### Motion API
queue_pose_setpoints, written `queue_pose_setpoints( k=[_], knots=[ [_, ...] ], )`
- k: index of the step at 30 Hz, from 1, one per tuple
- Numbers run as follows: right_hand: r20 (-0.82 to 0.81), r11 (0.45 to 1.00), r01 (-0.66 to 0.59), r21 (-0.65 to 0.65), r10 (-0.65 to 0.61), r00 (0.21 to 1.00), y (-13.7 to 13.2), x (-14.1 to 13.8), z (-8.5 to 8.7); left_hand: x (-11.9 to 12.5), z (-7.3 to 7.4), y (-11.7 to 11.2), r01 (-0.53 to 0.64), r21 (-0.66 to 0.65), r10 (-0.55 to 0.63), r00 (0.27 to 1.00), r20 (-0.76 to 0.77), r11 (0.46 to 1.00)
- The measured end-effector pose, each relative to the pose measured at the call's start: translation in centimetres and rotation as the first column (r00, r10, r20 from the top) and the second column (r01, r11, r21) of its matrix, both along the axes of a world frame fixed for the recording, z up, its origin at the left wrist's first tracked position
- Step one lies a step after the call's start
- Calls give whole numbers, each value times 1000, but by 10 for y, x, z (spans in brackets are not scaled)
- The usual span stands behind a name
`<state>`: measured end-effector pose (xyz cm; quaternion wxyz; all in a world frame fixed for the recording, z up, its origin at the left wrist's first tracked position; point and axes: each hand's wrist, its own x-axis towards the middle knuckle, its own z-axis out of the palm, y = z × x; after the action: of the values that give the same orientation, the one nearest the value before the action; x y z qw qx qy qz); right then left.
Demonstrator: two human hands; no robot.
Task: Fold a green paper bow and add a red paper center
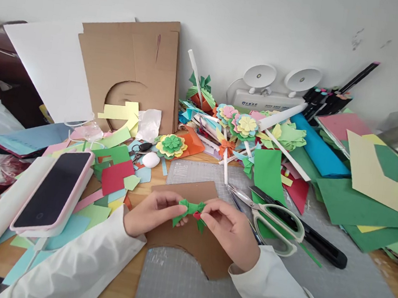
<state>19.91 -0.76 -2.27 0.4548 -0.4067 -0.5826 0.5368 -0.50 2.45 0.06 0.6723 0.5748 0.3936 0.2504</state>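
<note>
A folded green paper bow (191,208) is held up between my two hands, over a brown cardboard piece (198,243) with a curved cut in its near edge. My left hand (153,212) pinches the bow's left side between thumb and fingers. With closed fingertips my right hand (231,228) grips a small red paper piece (196,214) against the bow's right side. Scissors (277,219) with pale handles and a black utility knife (325,246) lie just right of my right hand, partly over a green paper strip (270,172).
A grey cutting mat (343,297) lies under the cardboard and tools. On the left are a phone (54,189) and paper scraps. Paper flowers (240,122) and cardboard sheets (123,57) stand behind. Stacked coloured paper (369,204) is on the right.
</note>
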Motion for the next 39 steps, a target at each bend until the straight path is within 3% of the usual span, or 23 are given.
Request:
queue_pose_setpoints(
  k=[6,17,24,29,33,39],
  knots=[
    [138,998,45,47,-51,989,0,-3,-4,7,-5,-6,-51,33,50,999,14,998],
    [212,982,116,151,-147,966,-8,-14,-8,11,-14,-18,-136,100,139,990,-18,986],
    [212,985,111,132,-138,968,-9,-13,-10,10,-14,-17,-179,22,178,983,46,984],
    [239,962,105,253,-167,957,-9,-10,-5,9,-12,-15,-217,-30,219,972,81,976],
    [300,917,138,373,-260,918,-8,-11,0,12,-14,-19,-227,49,225,973,58,973],
    [325,886,154,436,-315,892,-13,-12,3,14,-17,-30,-275,222,284,959,-11,936]
  ],
)
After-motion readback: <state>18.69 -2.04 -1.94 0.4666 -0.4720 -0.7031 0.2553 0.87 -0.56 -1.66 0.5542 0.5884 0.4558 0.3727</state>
